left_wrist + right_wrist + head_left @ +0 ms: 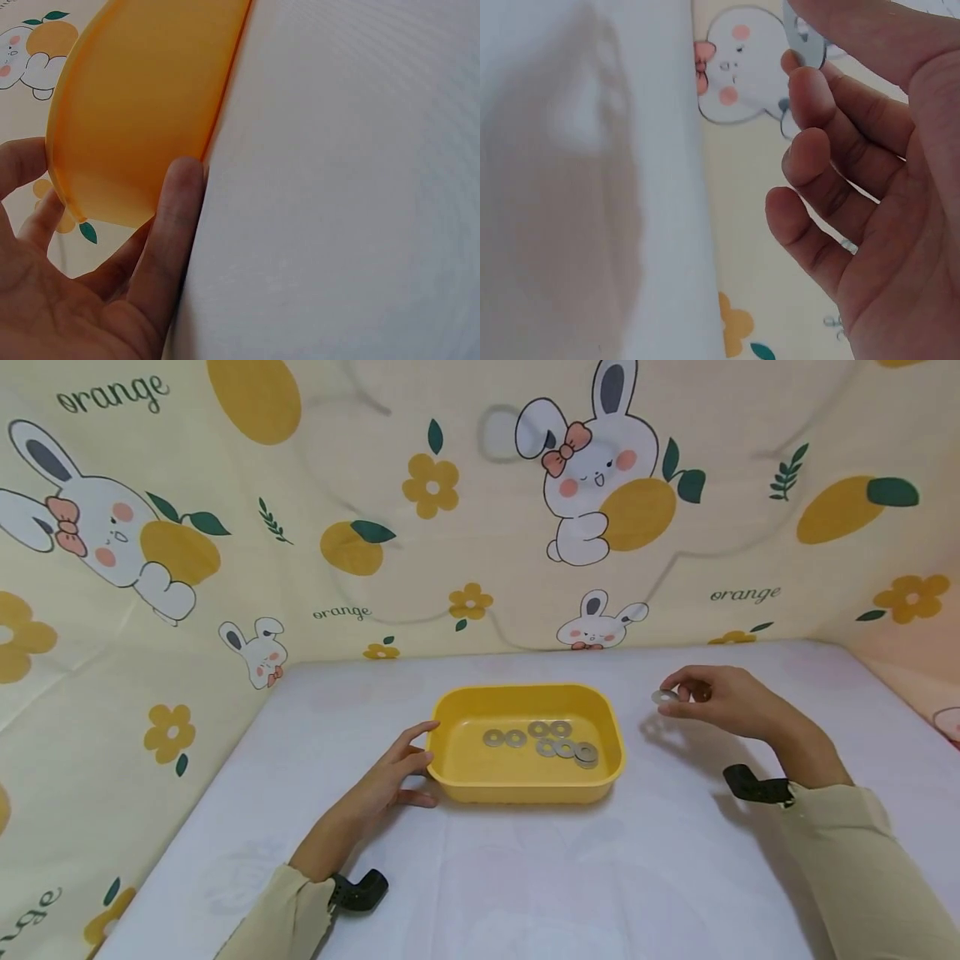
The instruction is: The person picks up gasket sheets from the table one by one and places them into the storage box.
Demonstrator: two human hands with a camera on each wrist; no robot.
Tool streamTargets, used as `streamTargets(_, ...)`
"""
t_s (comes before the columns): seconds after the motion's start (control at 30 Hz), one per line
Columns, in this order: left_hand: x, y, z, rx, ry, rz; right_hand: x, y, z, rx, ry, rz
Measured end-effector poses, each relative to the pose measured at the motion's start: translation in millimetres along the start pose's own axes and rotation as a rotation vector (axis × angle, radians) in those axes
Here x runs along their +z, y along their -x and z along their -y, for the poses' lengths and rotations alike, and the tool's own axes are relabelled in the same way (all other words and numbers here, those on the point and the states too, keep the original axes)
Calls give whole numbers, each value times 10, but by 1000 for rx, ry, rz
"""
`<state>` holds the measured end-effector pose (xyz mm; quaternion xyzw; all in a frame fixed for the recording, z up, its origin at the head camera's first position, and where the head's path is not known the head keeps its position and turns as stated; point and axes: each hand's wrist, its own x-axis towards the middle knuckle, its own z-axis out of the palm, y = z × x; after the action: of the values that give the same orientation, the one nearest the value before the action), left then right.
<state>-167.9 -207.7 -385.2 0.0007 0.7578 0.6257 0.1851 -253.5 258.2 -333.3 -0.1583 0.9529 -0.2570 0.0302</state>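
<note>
In the head view a yellow plastic tray (517, 794) stands on the table, with several flat metal washers (566, 748) lying on its floor, mostly toward the right; some overlap. My left hand (390, 777) is at the tray's left end, its fairly straight fingers touching the outer wall and rim. The left wrist view shows those fingertips against the yellow wall (142, 112). To the right of the tray, above the table, my right hand (723, 700) pinches a washer (663, 697) between thumb and fingers. The right wrist view shows part of that washer (815, 51); the other fingers curl loosely.
A white cloth (510, 885) covers the table. Behind and to the left hangs a cream cloth (420, 568) printed with rabbits and oranges. A black device (360, 891) sits on the left wrist and another black device (753, 785) on the right.
</note>
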Motion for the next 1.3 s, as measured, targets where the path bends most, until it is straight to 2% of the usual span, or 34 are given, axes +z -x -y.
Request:
streamTargets(0.23, 6, 1, -7, -5, -18, -10, 93, -52, 119, -47, -19, -12)
streamTargets(0.53, 15, -8, -15, 0, -19, -2, 180, -89, 288, -62, -63, 11)
streamTargets(0.93, 16, -3, -7, -9, -9, -16, 292, -123, 486, -155, -94, 11)
streamTargets(1.3, 5, 1, 4, 6, -6, 5, 514, -159, 661, -236, -105, 1)
